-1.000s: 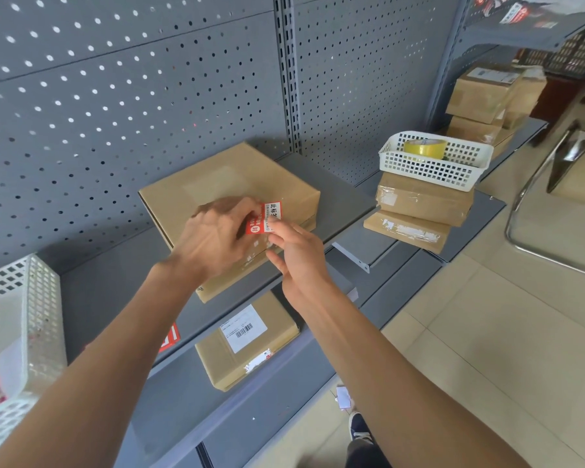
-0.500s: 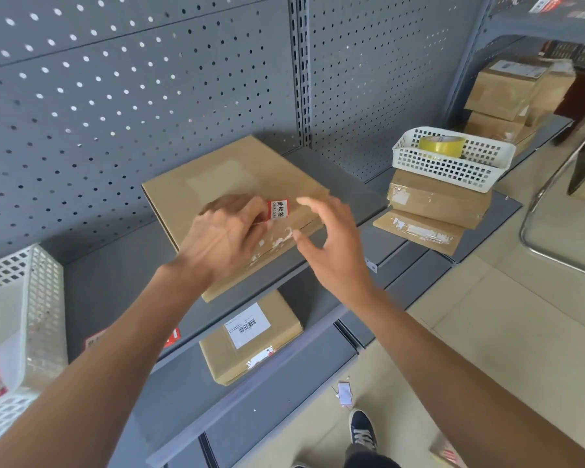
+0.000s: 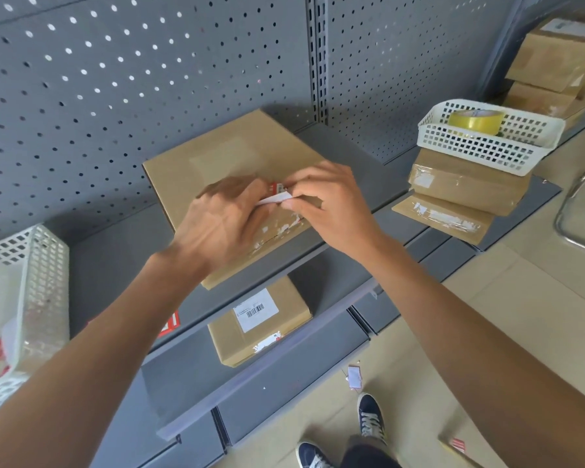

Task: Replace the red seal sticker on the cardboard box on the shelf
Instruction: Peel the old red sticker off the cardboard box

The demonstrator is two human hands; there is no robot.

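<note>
A flat brown cardboard box (image 3: 230, 157) lies on the grey shelf (image 3: 115, 261); white torn sticker residue marks its near edge. Over the box's near half my left hand (image 3: 223, 224) and my right hand (image 3: 331, 204) meet. Their fingertips pinch a small red seal sticker (image 3: 278, 188) with a white backing strip (image 3: 274, 199) sticking out below it. The fingers hide most of the sticker, and I cannot tell whether it touches the box.
A white mesh basket (image 3: 487, 143) with a yellow tape roll (image 3: 475, 121) sits on stacked parcels (image 3: 466, 190) to the right. Another white basket (image 3: 24, 298) stands at the left. A labelled box (image 3: 260, 322) rests on the lower shelf. Paper scraps lie on the floor by my shoes.
My right hand, which had swung away open half a second ago, has come back to the sticker and pinches it together with my left hand. The white backing now shows.
</note>
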